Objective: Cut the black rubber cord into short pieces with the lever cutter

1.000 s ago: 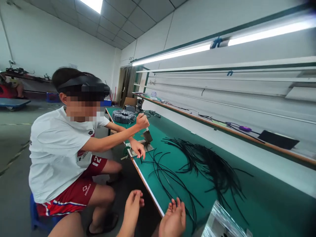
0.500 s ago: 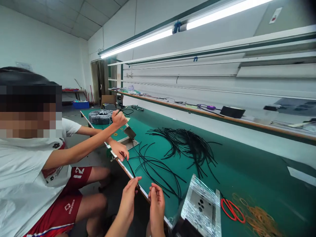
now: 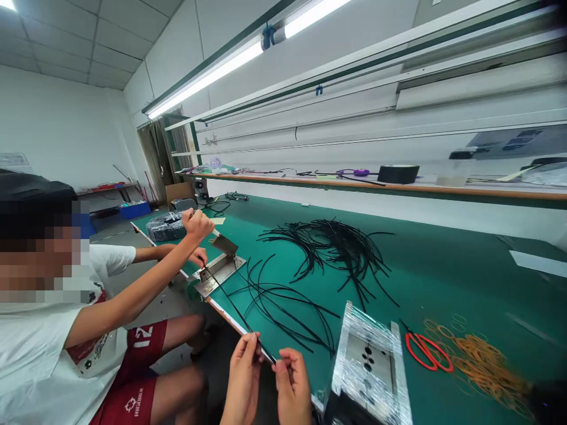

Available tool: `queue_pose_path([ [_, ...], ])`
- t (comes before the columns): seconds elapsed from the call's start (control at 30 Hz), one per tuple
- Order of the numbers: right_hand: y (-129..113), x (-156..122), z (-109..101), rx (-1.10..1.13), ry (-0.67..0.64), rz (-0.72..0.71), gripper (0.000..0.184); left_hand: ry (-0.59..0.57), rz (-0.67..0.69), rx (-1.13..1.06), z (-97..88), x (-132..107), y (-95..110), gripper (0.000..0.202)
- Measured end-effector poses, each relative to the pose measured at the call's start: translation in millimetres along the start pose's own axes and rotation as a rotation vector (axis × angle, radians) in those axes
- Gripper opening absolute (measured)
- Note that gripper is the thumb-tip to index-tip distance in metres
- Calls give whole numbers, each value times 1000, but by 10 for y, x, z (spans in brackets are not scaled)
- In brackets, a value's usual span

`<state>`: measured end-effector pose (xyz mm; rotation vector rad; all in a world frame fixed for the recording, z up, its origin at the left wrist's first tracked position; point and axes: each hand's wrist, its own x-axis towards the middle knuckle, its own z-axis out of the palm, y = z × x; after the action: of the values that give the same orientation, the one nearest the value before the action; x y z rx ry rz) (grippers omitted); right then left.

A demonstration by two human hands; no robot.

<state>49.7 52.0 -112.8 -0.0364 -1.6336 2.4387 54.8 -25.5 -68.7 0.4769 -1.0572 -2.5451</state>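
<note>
Two hands (image 3: 243,381), bench edge (image 3: 225,316), black cable (image 3: 239,314) pinched

I can read a white "12" on the co-worker's red shorts (image 3: 142,337) at lower left; lower down, the same shorts carry a white word, roughly "RIGDER".

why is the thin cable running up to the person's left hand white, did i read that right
The colour is wrong: the thin cable running up to the bare left hand is black, not white, as the head view shows.
</note>
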Motion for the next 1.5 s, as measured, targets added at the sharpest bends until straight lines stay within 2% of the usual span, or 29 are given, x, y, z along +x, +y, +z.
queue_pose_path([
  [0.1,130,-49,2,242,84,84,43,6,-5,-4,60,18,-2,37],
  [0.17,185,-86,17,334,70,188,55,42,-59,-53,115,-14,-66,39],
  [0.27,128,-80,42,279,8,302,60,97,-121,-133,195,-53,-180,45],
  [0.37,-49,27,83,208,-41,333,59,142,-94,-173,262,-34,-258,47],
  [0.47,-174,174,123,193,-51,395,62,109,-86,-175,332,32,-312,45],
  [0.53,-196,262,132,223,6,425,62,58,-104,-140,383,88,-342,43],
  [0.63,-216,355,120,361,149,430,53,4,-135,-14,453,188,-369,45],
  [0.73,-303,406,93,502,288,441,39,18,-133,107,493,301,-379,47],
  [0.9,-489,449,49,536,420,377,29,-7,-72,195,478,442,-441,50],
  [1.07,-559,455,40,485,420,349,36,-26,-34,316,445,488,-496,50],
  [1.23,-600,430,52,540,423,363,40,-8,-71,323,451,506,-508,47],
  [1.33,-604,419,32,534,392,350,41,24,-94,303,472,509,-516,45],
  [1.5,-580,423,-21,403,307,313,43,67,-92,314,516,497,-504,38],
])
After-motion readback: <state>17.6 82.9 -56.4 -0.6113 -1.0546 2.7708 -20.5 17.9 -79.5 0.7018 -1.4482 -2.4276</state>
